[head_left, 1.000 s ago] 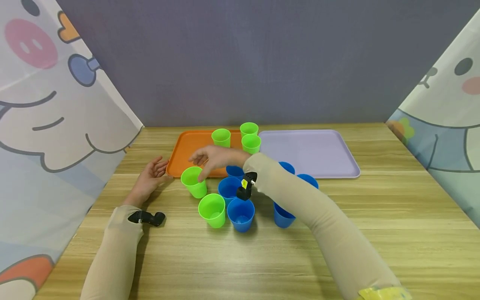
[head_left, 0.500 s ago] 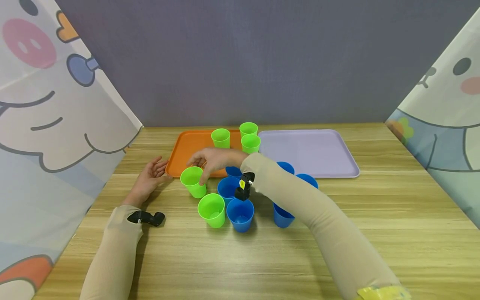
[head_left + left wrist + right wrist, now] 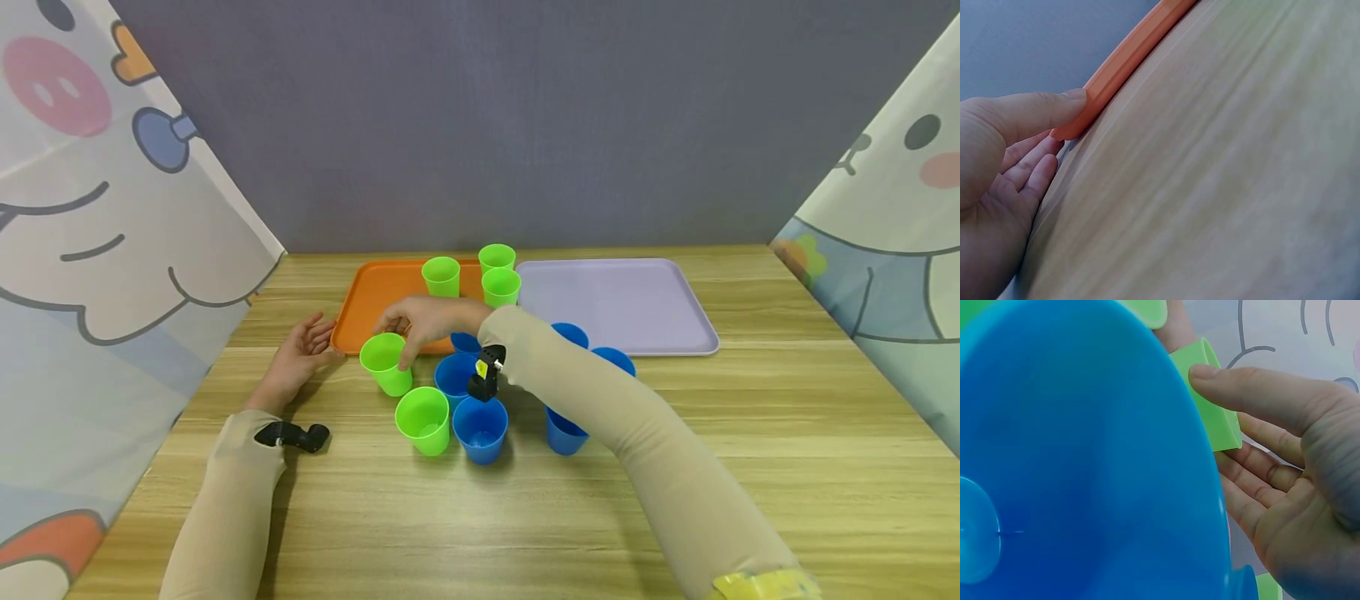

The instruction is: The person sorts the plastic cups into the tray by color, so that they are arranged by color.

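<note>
"Anything lettered?"

"Bearing a yellow label [image 3: 482, 368] on the right wrist's black camera [image 3: 484, 388], too small to read."

"And in the right hand [image 3: 431, 319]?"

"Gripped between thumb and fingers: a green cup [image 3: 386, 375], bright, plain, smooth, wide-mouthed and tapering to the base, at the counter [image 3: 412, 525] just before the orange tray [image 3: 371, 296], near blue cups [image 3: 481, 433]."

"And the left hand [image 3: 298, 354]?"

"Pinching the tray's near-left corner, with thumb against the rim."
</note>
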`<state>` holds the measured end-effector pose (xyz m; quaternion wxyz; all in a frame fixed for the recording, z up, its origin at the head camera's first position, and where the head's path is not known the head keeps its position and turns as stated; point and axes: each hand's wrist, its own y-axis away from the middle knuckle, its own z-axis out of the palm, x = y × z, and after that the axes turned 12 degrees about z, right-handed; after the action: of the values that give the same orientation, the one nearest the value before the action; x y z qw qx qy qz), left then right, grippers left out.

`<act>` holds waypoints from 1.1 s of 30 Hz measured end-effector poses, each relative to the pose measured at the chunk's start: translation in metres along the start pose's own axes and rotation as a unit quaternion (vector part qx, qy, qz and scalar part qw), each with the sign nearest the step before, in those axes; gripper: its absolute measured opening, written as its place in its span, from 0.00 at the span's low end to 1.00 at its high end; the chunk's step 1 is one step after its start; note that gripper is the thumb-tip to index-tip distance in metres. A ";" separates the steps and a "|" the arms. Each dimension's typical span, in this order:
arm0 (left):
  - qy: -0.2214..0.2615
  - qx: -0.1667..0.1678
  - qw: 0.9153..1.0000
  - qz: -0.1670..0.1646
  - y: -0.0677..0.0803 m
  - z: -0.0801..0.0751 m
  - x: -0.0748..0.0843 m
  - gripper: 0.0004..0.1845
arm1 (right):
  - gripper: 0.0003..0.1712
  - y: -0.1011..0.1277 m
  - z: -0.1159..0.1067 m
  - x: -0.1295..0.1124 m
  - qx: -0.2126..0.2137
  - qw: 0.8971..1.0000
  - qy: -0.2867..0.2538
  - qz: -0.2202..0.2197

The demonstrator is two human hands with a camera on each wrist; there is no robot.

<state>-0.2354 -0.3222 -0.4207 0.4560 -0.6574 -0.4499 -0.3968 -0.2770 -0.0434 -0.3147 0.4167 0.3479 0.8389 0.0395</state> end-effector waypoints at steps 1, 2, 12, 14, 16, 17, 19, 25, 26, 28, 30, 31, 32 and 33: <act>-0.001 -0.001 1.000 0.000 0.000 0.000 0.000 0.47 | 0.39 0.000 0.000 0.000 0.001 1.000 0.003 -0.001; -0.004 -0.001 1.000 0.000 0.000 0.000 0.000 0.47 | 0.39 0.000 0.000 0.000 0.002 1.000 0.005 -0.002; -0.011 0.000 1.000 -0.003 0.000 -0.001 -0.001 0.47 | 0.36 0.000 -0.001 -0.001 0.009 1.000 0.014 -0.014; -0.012 0.001 1.000 -0.004 0.001 -0.001 -0.001 0.47 | 0.35 0.001 -0.003 -0.003 0.013 1.000 0.011 -0.016; -0.012 0.001 1.000 -0.003 0.001 -0.001 -0.001 0.47 | 0.34 0.002 -0.006 -0.004 0.022 1.000 0.003 -0.018; -0.011 0.001 1.000 -0.003 0.001 -0.001 -0.001 0.47 | 0.34 0.003 -0.008 -0.005 0.027 0.999 0.000 -0.019; -0.011 0.001 1.000 -0.002 0.001 -0.001 -0.001 0.47 | 0.34 0.004 -0.012 -0.006 0.037 0.999 -0.006 -0.015; -0.013 -0.001 1.000 0.003 0.000 -0.002 -0.004 0.47 | 0.35 0.001 -0.018 -0.004 0.060 0.998 -0.022 -0.007; -0.013 -0.001 1.000 0.003 0.000 -0.002 -0.004 0.47 | 0.35 0.000 -0.018 -0.003 0.063 0.998 -0.023 -0.006; -0.018 -0.001 1.000 0.003 0.000 -0.003 -0.004 0.46 | 0.35 -0.001 -0.018 -0.002 0.069 0.997 -0.024 -0.003; -0.017 -0.001 1.000 0.002 0.000 -0.002 -0.004 0.47 | 0.35 -0.003 -0.019 -0.002 0.075 0.997 -0.029 0.002; -0.017 -0.001 1.000 0.002 0.000 -0.002 -0.004 0.47 | 0.35 -0.004 -0.019 -0.001 0.078 0.997 -0.030 0.004; -0.017 0.000 1.000 0.002 0.000 -0.002 -0.005 0.47 | 0.35 -0.004 -0.020 -0.001 0.080 0.996 -0.033 0.007; -0.017 0.000 1.000 0.003 -0.001 -0.002 -0.005 0.47 | 0.35 -0.005 -0.020 -0.001 0.083 0.996 -0.036 0.009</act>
<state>-0.2376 -0.3251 -0.4243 0.4489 -0.6655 -0.4560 -0.3842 -0.2943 -0.0432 -0.3030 0.4162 0.3900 0.8205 -0.0387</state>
